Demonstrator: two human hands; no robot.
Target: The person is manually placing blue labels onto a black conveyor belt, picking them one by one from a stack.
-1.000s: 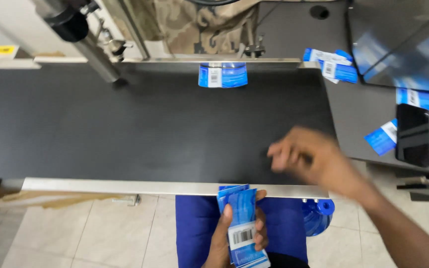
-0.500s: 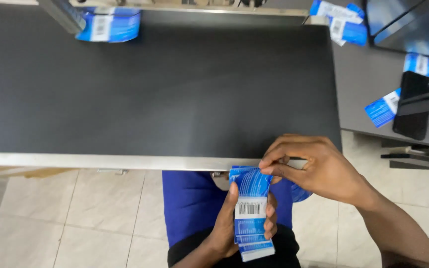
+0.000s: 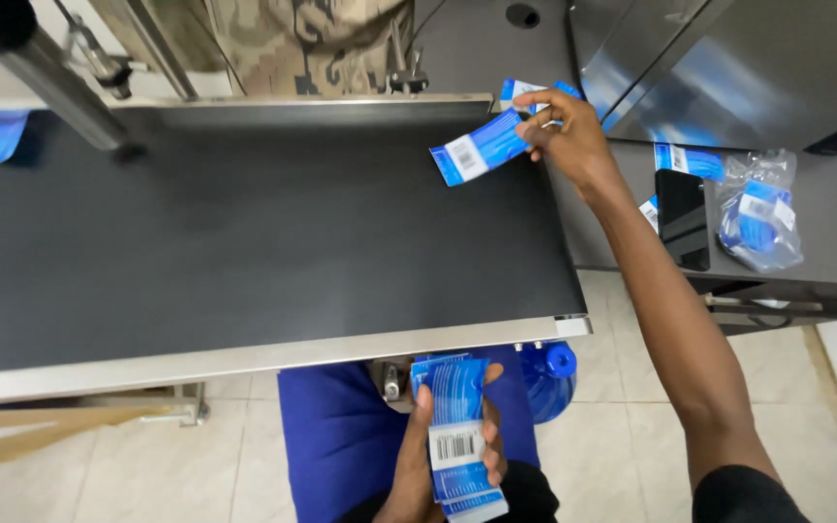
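Both hands are busy with flat blue packets. Right hand (image 3: 564, 131) is stretched far out over the far right corner of the black conveyor belt (image 3: 244, 232), fingers pinched on one end of a single blue packet (image 3: 479, 147) with a white barcode patch; the packet juts out leftward above the belt, tilted, and I cannot tell whether it touches the surface. Left hand (image 3: 443, 455) sits low near the lap, below the belt's steel front rail (image 3: 244, 358), closed around a fanned stack of blue packets (image 3: 457, 436).

Risks, as a judgement: the pinch grips only the packet's edge, so it could slip and land crooked. The fanned stack looks loosely clamped, so outer packets could slide to the tiled floor (image 3: 108, 475). On the grey worktop (image 3: 825, 232) to the right, a dark phone (image 3: 682, 218) and a clear bag of packets (image 3: 758, 208) lie near the reaching forearm, which could knock them.
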